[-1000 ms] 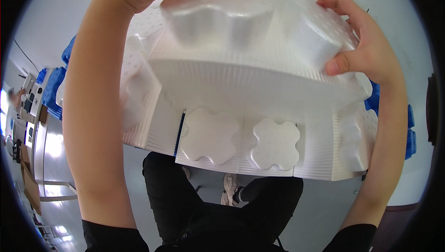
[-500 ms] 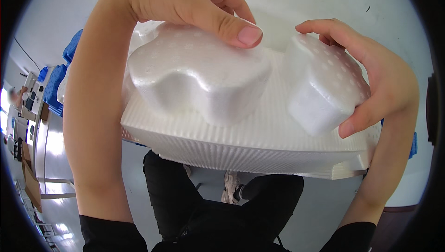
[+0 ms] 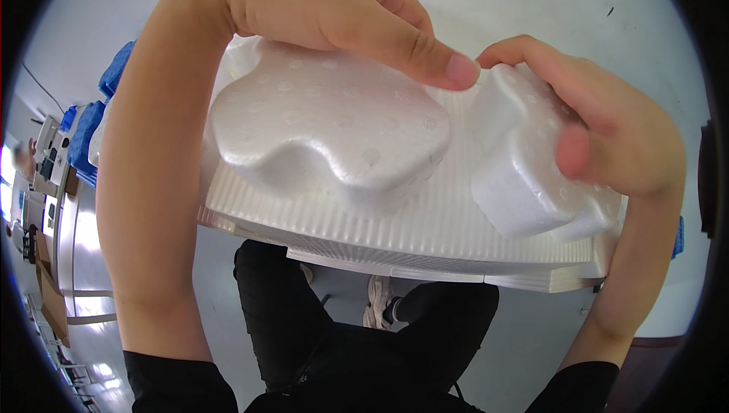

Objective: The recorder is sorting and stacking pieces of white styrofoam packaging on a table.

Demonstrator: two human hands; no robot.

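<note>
A white moulded foam piece with a ribbed upper face lies in front of me, two smooth lumps rising from it. My left hand curls over the far side of the left lump, thumb along its far edge and other fingers mostly hidden behind. Around the right lump my right hand is bent, index finger at the far tip and blurred thumb over the top. Whether the lumps are one piece with the ribbed part cannot be told for sure.
Blue lumpy foam blocks stand beyond my left forearm, and another blue piece shows at the right. Behind them, at the far left, are workbenches and a person. My black-clad legs are below the foam, above a grey floor.
The foam has tilted, showing more of the lumps' tops and less of its front wall. My left thumb has shifted right; my right thumb has risen from the right lump's lower edge.
</note>
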